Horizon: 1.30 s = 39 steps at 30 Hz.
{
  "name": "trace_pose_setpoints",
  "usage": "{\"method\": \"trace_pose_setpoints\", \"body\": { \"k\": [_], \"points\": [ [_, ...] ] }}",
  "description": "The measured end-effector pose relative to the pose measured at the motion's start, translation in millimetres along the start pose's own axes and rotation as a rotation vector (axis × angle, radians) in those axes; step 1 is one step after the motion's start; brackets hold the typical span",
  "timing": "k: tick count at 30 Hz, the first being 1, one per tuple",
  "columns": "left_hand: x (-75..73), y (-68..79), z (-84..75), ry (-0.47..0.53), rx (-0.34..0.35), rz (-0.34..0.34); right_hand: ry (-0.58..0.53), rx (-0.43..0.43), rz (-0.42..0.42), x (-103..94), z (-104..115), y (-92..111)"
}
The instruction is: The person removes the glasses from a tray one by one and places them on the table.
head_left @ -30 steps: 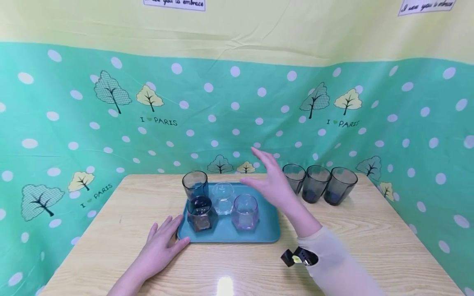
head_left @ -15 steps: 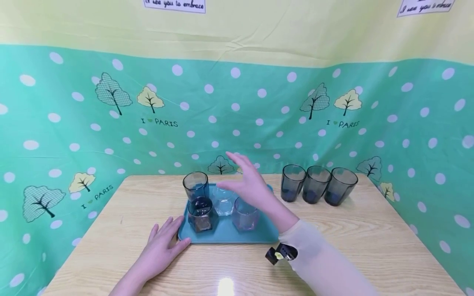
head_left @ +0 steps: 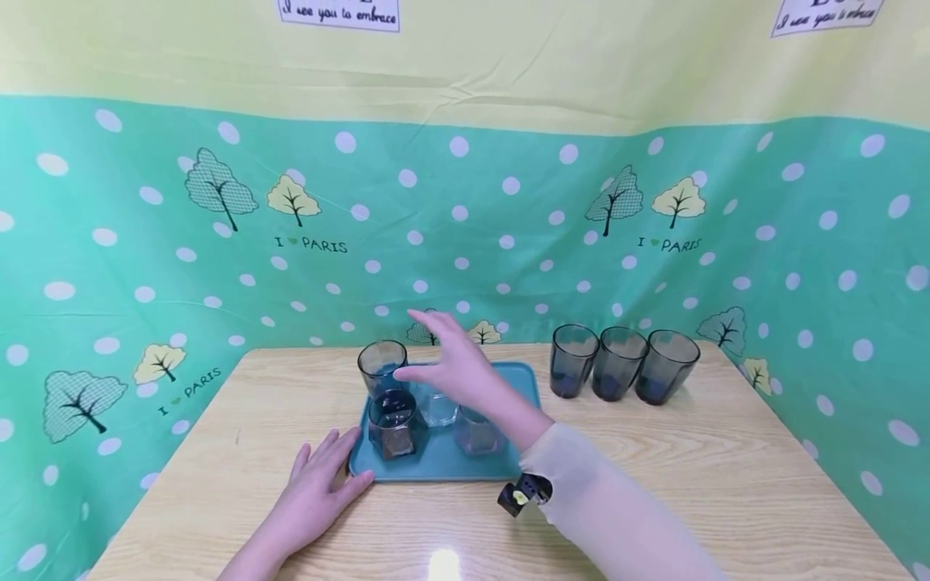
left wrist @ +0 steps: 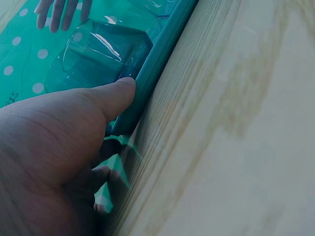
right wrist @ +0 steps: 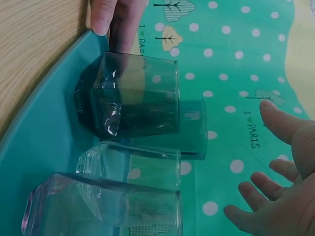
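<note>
On the table lies a blue tray (head_left: 436, 470) with several glasses standing on it. A tall grey glass (head_left: 374, 355) is at its back left, and a dark short glass (head_left: 392, 436) in front of that. A clear glass (head_left: 439, 413) and a pinkish glass (head_left: 479, 436) stand farther right, partly hidden by the right arm. My left hand (head_left: 316, 488) rests at the tray's front left corner, its thumb (left wrist: 120, 93) at the rim. With thumb and fingers spread, my right hand (head_left: 454, 367) hovers above the clear glass, its fingertips close to the tall grey glass; it holds nothing.
Three more tall grey glasses (head_left: 617, 363) stand in a row at the back right of the wooden table (head_left: 726, 484). A green and yellow printed cloth (head_left: 465, 210) hangs behind the table and along its sides. A small black device (head_left: 525, 492) sits at the right wrist.
My right hand has moved left across the tray, from beside the three grey glasses to near the tall grey glass on the tray. The left hand stays at the tray's corner.
</note>
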<state>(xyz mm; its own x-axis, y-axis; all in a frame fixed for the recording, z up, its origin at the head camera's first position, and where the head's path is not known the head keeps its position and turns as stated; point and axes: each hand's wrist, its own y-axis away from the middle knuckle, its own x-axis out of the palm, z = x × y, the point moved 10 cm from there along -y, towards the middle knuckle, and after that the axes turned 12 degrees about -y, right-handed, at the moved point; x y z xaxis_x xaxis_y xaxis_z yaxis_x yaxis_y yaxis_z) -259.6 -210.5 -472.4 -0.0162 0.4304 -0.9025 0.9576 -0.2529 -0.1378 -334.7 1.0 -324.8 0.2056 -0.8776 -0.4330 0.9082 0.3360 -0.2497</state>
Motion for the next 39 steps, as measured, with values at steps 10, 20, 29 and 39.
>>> {"method": "trace_pose_setpoints", "body": {
  "k": [10, 20, 29, 39],
  "points": [
    [-1.1, 1.0, -0.3, -0.008, 0.016, -0.020, 0.037, 0.019, 0.035, 16.4, -6.2, -12.0],
    [0.5, 0.4, 1.4, 0.001, 0.002, 0.000, 0.068, 0.034, 0.070, 30.6, -9.4, -24.5],
    [-0.7, 0.9, 0.8, 0.000, 0.013, -0.015, 0.127, 0.042, 0.087, 39.7, -18.2, -34.9],
    [0.4, 0.5, 2.5, 0.008, 0.004, -0.010, 0.163, 0.054, 0.121, 47.1, -25.7, -41.5]
  ]
}}
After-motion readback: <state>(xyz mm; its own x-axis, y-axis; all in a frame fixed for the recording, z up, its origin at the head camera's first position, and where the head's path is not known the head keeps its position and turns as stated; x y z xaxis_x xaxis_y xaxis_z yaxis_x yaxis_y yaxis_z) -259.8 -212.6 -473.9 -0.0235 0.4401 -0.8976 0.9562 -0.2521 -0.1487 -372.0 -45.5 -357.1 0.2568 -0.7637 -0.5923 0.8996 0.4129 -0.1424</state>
